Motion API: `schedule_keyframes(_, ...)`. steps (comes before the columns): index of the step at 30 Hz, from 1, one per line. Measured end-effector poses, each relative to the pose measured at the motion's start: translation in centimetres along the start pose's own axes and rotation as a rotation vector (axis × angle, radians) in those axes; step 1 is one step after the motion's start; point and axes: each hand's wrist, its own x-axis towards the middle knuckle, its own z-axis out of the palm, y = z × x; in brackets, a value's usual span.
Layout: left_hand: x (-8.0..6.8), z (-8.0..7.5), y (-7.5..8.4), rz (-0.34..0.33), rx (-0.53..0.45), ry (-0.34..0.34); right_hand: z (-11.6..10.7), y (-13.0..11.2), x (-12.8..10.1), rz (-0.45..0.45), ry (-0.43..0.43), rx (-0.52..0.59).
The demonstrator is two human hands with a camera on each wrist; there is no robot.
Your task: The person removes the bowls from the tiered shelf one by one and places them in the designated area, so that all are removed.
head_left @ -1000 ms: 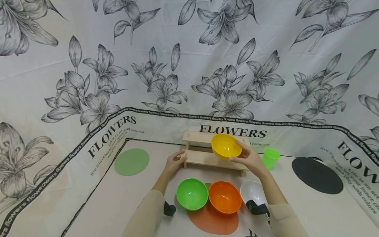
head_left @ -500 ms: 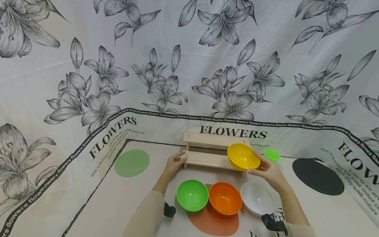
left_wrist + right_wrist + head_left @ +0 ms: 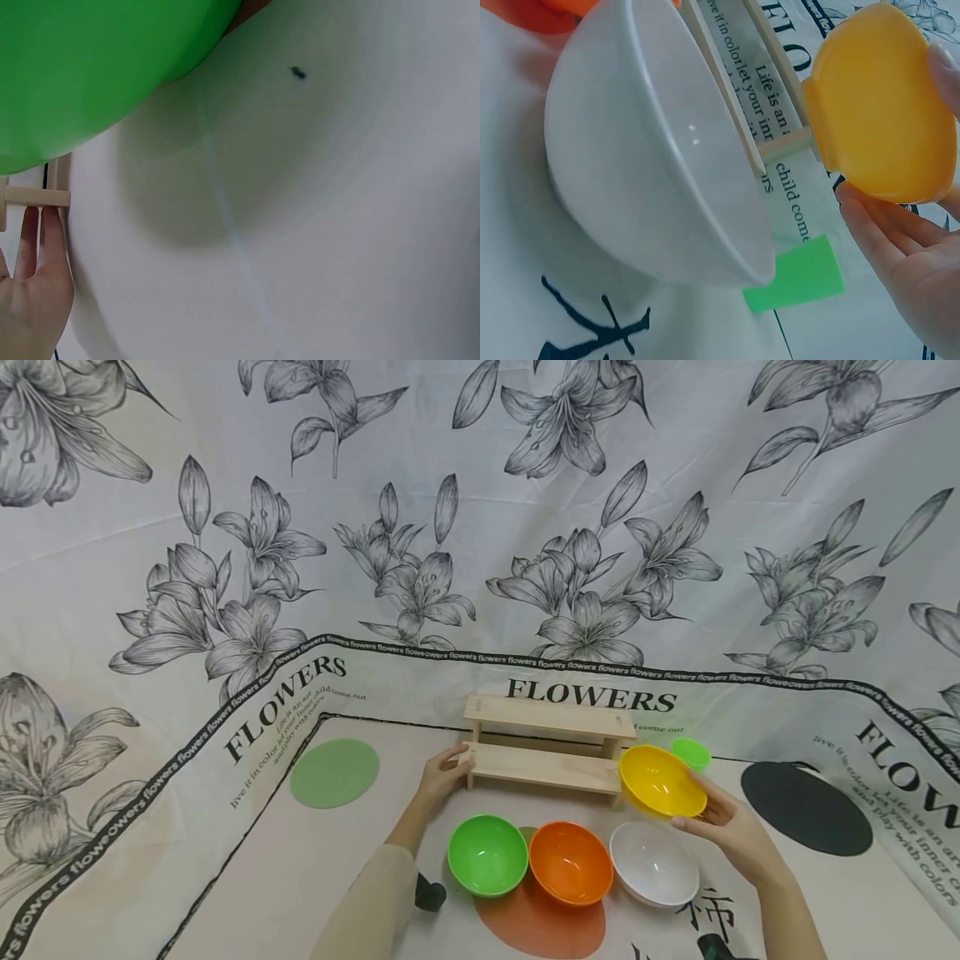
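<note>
My right hand (image 3: 723, 822) holds a yellow bowl (image 3: 660, 781) by its right side, tilted and raised off the right end of a two-tier wooden shelf (image 3: 547, 767). In the right wrist view the thumb lies over the bowl's wall, with the fingers (image 3: 881, 232) beneath. My left hand (image 3: 442, 777) grips the left end of the shelf's lower tier. In front of the shelf stand a green bowl (image 3: 487, 856), an orange bowl (image 3: 572, 864) and a white bowl (image 3: 654, 864), side by side. The green bowl (image 3: 90, 67) fills a corner of the left wrist view.
A light green cup (image 3: 692, 752) stands behind the yellow bowl, right of the shelf. Flat on the cloth are a green disc shape (image 3: 334, 773) at left and a black one (image 3: 806, 807) at right. A flower-printed curtain (image 3: 480, 568) closes off the back.
My right hand has carried the yellow bowl right and downward, from in front of the shelf's upper tier to beyond its right end. The left hand has stayed at the shelf.
</note>
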Motion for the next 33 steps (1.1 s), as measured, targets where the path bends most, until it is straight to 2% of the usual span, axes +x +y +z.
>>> schedule_keyframes(9, 0.0, 0.2, 0.0, -0.005, -0.004, 0.0, -1.5, 0.8, -1.7, 0.145, 0.028, -0.091)
schedule_keyframes(17, -0.3, -0.1, -0.2, 0.077, -0.008, -0.024, -3.2, 2.0, -3.2, 0.234, 0.078, -0.168)
schedule_keyframes(22, 0.0, 0.1, -0.1, 0.011, -0.002, -0.003, -4.0, 3.2, -4.1, 0.291, 0.095, -0.144)
schedule_keyframes(30, -0.3, 0.1, 0.5, 0.01, 0.003, -0.013, -4.5, 4.5, -4.9, 0.359, 0.115, -0.123)
schedule_keyframes(33, -0.4, 0.1, 0.6, 0.009, 0.014, -0.017, -4.9, 6.0, -5.0, 0.38, 0.12, -0.121)
